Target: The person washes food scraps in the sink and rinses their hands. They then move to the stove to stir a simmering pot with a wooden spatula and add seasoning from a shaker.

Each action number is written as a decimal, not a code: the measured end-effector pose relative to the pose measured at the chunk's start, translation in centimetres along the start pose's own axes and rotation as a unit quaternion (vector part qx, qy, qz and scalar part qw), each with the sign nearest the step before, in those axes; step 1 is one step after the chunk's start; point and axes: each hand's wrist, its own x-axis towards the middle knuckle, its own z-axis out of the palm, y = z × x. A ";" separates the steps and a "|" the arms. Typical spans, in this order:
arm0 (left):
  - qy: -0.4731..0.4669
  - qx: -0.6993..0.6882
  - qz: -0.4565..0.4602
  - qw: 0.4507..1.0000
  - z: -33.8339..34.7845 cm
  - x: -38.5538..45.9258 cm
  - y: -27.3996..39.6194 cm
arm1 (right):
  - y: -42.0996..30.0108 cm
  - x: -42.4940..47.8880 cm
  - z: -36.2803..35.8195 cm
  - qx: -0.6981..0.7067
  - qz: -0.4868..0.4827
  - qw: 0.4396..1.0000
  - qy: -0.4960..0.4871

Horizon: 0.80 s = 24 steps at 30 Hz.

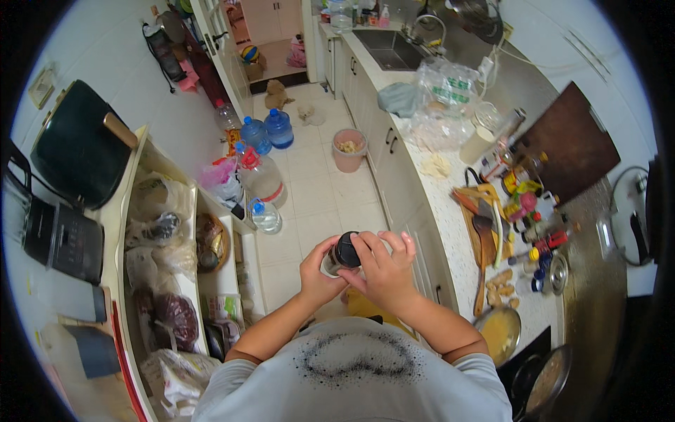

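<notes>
In front of my chest is a small seasoning jar with a black lid (348, 252). My left hand (317, 274) wraps its clear body from the left. My right hand (384, 271) grips the lid's side and top with thumb and forefingers, its outer fingers raised. The lid is on the jar; what is inside is mostly hidden by the fingers. To the right on the counter (416, 158), a bowl of yellow liquid (498, 332) stands near pieces of ginger (500, 289). A wooden spatula (481, 258) lies over a cutting board.
Seasoning bottles (548, 242) crowd the back of the counter. A pan (548, 380) sits on the stove. Shelves (192, 232) with bagged goods line the left. Water jugs (278, 129), a pink bin (349, 153) and two small curly-haired animals (277, 95) occupy the floor ahead.
</notes>
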 end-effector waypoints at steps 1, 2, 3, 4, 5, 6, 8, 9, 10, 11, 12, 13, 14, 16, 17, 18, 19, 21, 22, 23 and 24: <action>0.001 -0.009 -0.018 1.000 -0.2 1.5 -1.0 | 0.6 1.4 1.6 0.012 -0.003 1.000 -0.004; 0.002 -0.018 -0.037 0.999 -0.5 3.2 -2.0 | 1.3 3.0 3.2 0.022 -0.006 1.000 -0.001; 0.004 -0.025 -0.055 0.998 -0.7 4.9 -3.0 | 2.0 4.7 4.8 0.034 -0.009 0.999 0.003; 0.005 -0.021 -0.056 0.998 -1.0 6.6 -4.4 | 2.8 6.3 6.4 0.046 -0.012 0.999 0.007; 0.005 -0.017 -0.058 0.998 -1.2 8.2 -6.1 | 3.7 7.9 8.3 0.061 -0.015 0.998 0.004; 0.007 -0.013 -0.058 0.998 -1.6 10.3 -7.5 | 4.6 9.8 9.9 0.077 -0.019 0.997 0.003; 0.011 -0.008 -0.069 0.997 -2.3 14.0 -10.1 | 6.3 13.9 12.6 0.115 -0.031 0.993 -0.006; 0.012 -0.004 -0.076 0.997 -2.8 15.8 -11.2 | 6.9 15.8 13.9 0.138 -0.038 0.990 -0.013; 0.013 -0.002 -0.073 0.997 -3.4 17.9 -12.0 | 7.6 17.9 15.3 0.161 -0.044 0.986 -0.021; 0.026 0.001 -0.070 0.997 -3.9 20.5 -13.2 | 8.5 20.5 16.7 0.171 -0.058 0.983 -0.018; 0.037 0.001 -0.076 0.996 -4.2 22.3 -14.7 | 9.4 22.7 18.3 0.182 -0.069 0.981 -0.025; 0.047 0.001 -0.081 0.996 -4.6 24.1 -16.3 | 10.1 24.6 19.9 0.192 -0.078 0.978 -0.031; 0.048 0.019 -0.085 0.995 -5.3 25.1 -17.9 | 10.3 26.3 21.4 0.218 -0.073 0.972 -0.051; 0.051 -0.026 -0.110 0.992 -5.8 28.4 -21.4 | 11.7 30.0 24.8 0.240 -0.081 0.965 -0.064; 0.049 -0.049 -0.122 0.990 -6.2 30.3 -23.0 | 12.5 31.9 26.5 0.250 -0.083 0.962 -0.070; 0.038 -0.062 -0.142 0.987 -6.7 32.6 -24.7 | 13.6 34.1 28.0 0.269 -0.074 0.956 -0.089; 0.040 -0.092 -0.150 0.984 -7.0 35.1 -26.2 | 14.7 36.3 29.4 0.272 -0.062 0.957 -0.078; 0.030 -0.154 -0.169 0.973 -7.2 40.4 -29.1 | 17.2 40.6 31.7 0.273 -0.027 0.960 -0.052; 0.005 -0.164 -0.145 0.976 -7.6 43.5 -31.4 | 18.7 42.9 32.7 0.260 -0.005 0.964 -0.048; -0.009 -0.155 -0.148 0.977 -7.7 46.1 -33.0 | 20.2 44.6 34.0 0.231 0.016 0.972 -0.041; -0.026 -0.147 -0.145 0.978 -7.7 49.3 -34.1 | 22.0 46.1 35.4 0.198 0.039 0.979 -0.028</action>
